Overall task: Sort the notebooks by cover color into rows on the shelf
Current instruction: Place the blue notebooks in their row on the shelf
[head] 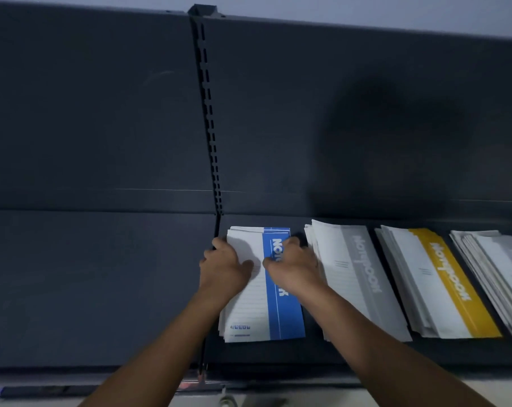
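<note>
A stack of blue-striped notebooks point(284, 315) lies flat on the dark shelf point(102, 289), just right of the slotted upright. My left hand point(224, 267) grips the stack's left edge, thumb lying on the white cover. My right hand point(292, 265) grips its right edge, thumb on the blue stripe. To the right lie a grey-striped stack point(357, 277), a yellow-striped stack point(451, 289) and another pale stack point(501, 271) cut off by the frame edge.
A slotted black upright point(209, 127) splits the dark back panel. The shelf section left of it holds nothing. The shelf's front edge point(278, 368) runs below the stacks, with a pale floor beneath it.
</note>
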Demonstrator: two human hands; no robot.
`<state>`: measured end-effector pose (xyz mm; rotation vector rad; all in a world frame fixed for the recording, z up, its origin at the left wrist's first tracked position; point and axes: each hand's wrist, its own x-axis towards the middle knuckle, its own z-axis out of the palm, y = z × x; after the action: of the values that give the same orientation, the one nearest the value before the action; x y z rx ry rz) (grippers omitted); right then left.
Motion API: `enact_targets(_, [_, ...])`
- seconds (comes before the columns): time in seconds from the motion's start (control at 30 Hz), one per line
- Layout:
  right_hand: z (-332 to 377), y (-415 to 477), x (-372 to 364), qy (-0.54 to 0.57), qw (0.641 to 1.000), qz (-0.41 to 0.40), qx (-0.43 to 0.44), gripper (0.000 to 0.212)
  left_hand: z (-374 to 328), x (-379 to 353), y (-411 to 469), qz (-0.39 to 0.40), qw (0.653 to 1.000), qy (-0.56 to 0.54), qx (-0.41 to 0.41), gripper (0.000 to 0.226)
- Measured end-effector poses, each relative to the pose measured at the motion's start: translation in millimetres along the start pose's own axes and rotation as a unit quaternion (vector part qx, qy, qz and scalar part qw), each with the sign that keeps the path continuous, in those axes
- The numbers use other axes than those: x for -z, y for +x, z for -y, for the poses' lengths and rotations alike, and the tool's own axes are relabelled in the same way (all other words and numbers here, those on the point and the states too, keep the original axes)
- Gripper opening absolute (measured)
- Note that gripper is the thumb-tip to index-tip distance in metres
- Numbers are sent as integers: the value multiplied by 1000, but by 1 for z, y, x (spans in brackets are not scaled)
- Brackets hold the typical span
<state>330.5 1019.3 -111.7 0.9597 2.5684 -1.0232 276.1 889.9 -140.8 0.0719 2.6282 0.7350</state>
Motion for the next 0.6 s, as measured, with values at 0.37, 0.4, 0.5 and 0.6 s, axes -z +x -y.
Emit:
enact_targets(0.37, [-9,2,-1,97,993,-58,35,84,-9,14,-6,-23,971,-233,-53,14])
enact_targets(0.4, [-10,0,4,150,985,-64,54,77,-7,17,-11,-27,957,-279,-79,13])
enact_targets(0.5, [-12,-9,17,241,958,-90,128,43,-6,29,-27,-39,908,-370,-192,28])
enact_targets(0.6, [-14,-30,27,223,941,-141,213,36,-4,31,-41,-43,868,-409,-280,37])
